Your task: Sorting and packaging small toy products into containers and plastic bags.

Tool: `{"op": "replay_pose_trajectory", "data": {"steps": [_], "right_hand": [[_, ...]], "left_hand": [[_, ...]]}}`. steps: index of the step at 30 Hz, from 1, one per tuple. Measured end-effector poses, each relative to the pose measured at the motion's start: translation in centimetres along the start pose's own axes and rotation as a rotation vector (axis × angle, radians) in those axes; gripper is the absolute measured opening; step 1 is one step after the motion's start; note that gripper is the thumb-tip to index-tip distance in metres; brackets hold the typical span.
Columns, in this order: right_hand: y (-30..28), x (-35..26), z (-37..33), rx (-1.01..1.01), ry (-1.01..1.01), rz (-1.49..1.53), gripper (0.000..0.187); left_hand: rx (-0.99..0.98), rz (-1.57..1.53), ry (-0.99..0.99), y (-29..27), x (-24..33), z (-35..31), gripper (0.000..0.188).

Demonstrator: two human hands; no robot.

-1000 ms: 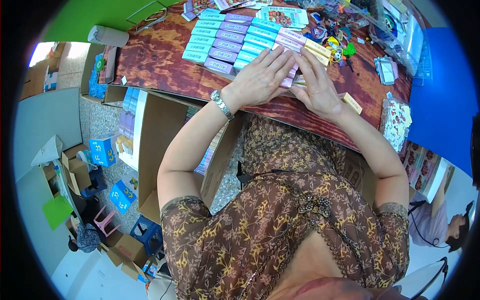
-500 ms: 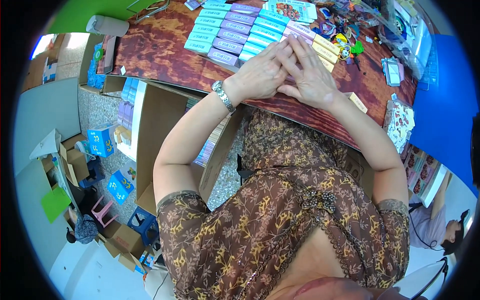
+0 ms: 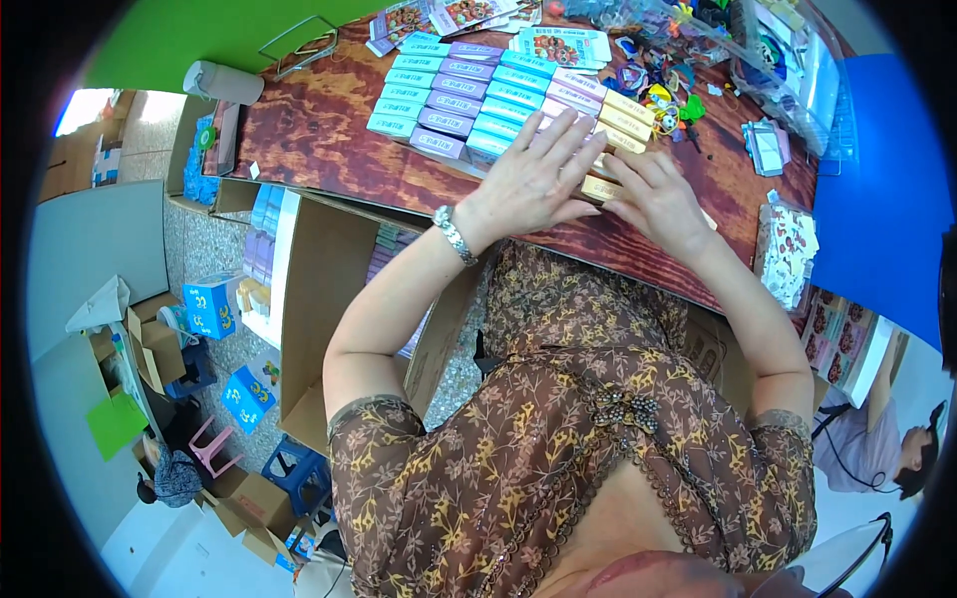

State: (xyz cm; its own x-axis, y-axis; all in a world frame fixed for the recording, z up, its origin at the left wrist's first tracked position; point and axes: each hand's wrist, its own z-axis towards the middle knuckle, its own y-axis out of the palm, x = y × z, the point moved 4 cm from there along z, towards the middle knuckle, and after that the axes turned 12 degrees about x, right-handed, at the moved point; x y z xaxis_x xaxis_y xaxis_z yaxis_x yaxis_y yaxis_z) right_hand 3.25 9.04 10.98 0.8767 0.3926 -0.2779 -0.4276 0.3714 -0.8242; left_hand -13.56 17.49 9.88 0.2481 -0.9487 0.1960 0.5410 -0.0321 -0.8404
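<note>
Small boxes lie in columns on the red-brown wooden table: mint green boxes (image 3: pixel 397 108), purple boxes (image 3: pixel 457 103), light blue boxes (image 3: pixel 513 95), pale pink boxes (image 3: pixel 576 92) and yellow boxes (image 3: pixel 625 122). My left hand (image 3: pixel 531 179) lies across the near ends of the blue and pink columns, fingers stretched out, a watch on its wrist. Just right of it, my right hand (image 3: pixel 666 207) has its bent fingers and thumb around the right end of a yellow box (image 3: pixel 599 188) at the near end of its column. The left thumb reaches this box's near side. My fingers partly hide it.
Flat printed cartons (image 3: pixel 563 46) lie behind the columns. Colourful small toys (image 3: pixel 663 95) and a clear plastic bin (image 3: pixel 788 75) are at the far right. A white paper roll (image 3: pixel 224 83) is at the left edge; an open cardboard box (image 3: pixel 329 289) stands below the table. Another person (image 3: pixel 872 444) is at right.
My hands, pressed together over the boxes before, have come apart. The left now lies flat on the columns; the right has closed around the yellow box. The view has shifted slightly.
</note>
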Motion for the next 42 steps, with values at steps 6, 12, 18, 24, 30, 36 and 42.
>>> {"op": "replay_pose_trajectory", "data": {"steps": [6,12,18,24,30,36,42], "right_hand": [[1.1,0.0,-0.7,0.078,0.082,0.058,0.048],[-0.3,2.0,-1.2,0.081,0.209,0.202,0.034],[-0.2,2.2,-1.4,0.119,0.178,0.211,0.027],[-0.3,1.6,-1.3,0.071,0.04,0.056,0.029],[0.2,1.3,-1.6,0.09,0.065,0.02,0.03],[0.1,0.7,-1.8,0.087,0.046,0.02,0.029],[0.5,0.6,-2.7,0.036,0.117,0.034,0.037]], "left_hand": [[0.086,-0.01,-0.035,2.3,-0.3,-0.4,0.064],[0.059,0.01,0.007,1.9,-0.3,-0.6,0.062],[0.019,0.034,0.051,1.5,-0.1,-0.2,0.059],[-0.011,0.042,0.039,1.7,-0.2,-0.4,0.06],[0.004,0.046,0.028,1.8,-0.2,-0.5,0.064],[0.036,0.06,0.036,1.6,-0.1,-0.4,0.058],[-0.016,0.094,0.139,1.8,2.9,0.6,0.048]]}}
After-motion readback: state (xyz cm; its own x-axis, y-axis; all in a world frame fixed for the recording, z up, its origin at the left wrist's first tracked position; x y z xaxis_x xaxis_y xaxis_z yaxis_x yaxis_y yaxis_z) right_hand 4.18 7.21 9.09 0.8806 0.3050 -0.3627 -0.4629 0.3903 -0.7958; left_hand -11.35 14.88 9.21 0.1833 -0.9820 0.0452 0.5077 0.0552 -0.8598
